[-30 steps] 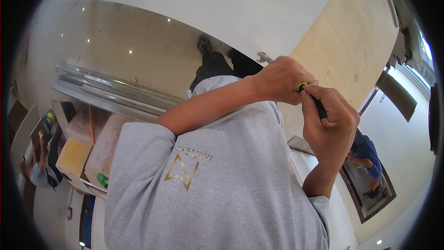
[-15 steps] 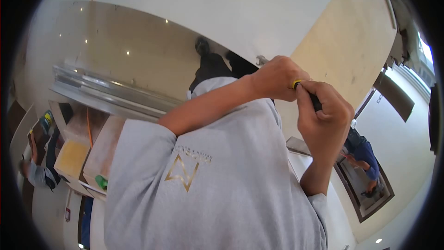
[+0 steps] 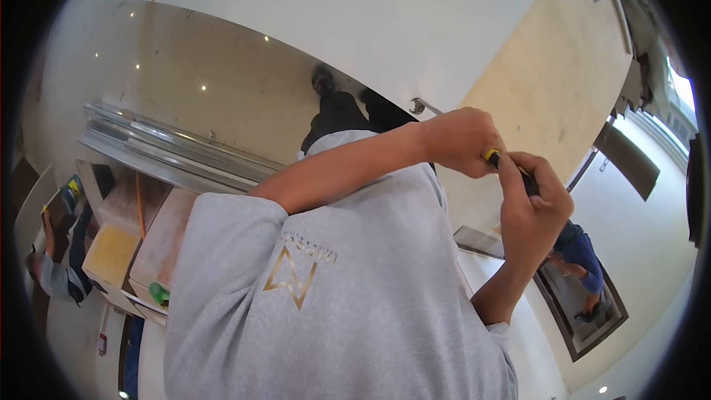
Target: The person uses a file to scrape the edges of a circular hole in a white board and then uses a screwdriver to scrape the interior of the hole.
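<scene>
My left hand is closed around the front of a black and yellow handled tool. Behind it, my right hand grips the black part of the handle with bent fingers. A thin metal shaft shows beyond my left fist and reaches toward a small round opening near the edge of a white panel. Whether its tip is inside the opening cannot be made out. My left forearm crosses in front of my grey shirt.
Metal profiles lie at the left, beside boxes and a green object. A person is at the far left. Another person in blue is at the right, near a dark-framed opening. A beige board adjoins the panel.
Both my hands have moved right and slightly down in the view, still on the tool. More of the shaft now shows near the opening. The person at the right has shifted an arm.
</scene>
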A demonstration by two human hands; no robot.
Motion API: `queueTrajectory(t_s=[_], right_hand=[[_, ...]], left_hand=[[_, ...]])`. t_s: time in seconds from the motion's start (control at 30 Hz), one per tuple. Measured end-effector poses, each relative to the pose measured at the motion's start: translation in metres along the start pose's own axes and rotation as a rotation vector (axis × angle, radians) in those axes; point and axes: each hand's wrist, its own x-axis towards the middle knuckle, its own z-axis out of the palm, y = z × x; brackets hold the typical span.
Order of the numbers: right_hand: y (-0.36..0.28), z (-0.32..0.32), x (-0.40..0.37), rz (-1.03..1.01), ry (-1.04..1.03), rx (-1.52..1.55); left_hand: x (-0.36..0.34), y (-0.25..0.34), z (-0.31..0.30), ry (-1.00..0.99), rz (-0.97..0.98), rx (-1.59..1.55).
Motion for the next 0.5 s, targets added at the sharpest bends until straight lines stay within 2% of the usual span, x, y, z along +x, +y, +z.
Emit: queueTrajectory(t_s=[0.03,0.13,0.2,0.27,0.37,0.5], right_hand=[[0.002,0.002,-0.003,0.019,0.034,-0.004],[0.015,0.004,0.005,0.129,0.021,0.082],[0.01,-0.002,0.002,0.13,-0.029,0.049],[0.002,0.0,-0.001,0.092,-0.052,-0.004],[-0.008,0.002,-0.011,-0.056,-0.057,-0.008],[-0.011,0.001,-0.016,-0.228,-0.121,-0.072]], left_hand=[[0.001,0.001,-0.001,0.008,0.021,-0.041],[0.006,-0.004,-0.003,-0.109,-0.114,-0.138],[0.006,0.001,-0.003,-0.116,-0.142,-0.096],[0.002,0.008,-0.009,-0.086,-0.184,-0.038],[-0.007,0.026,-0.024,-0.135,-0.252,-0.12],[-0.016,0.036,-0.027,-0.095,-0.228,-0.263]])
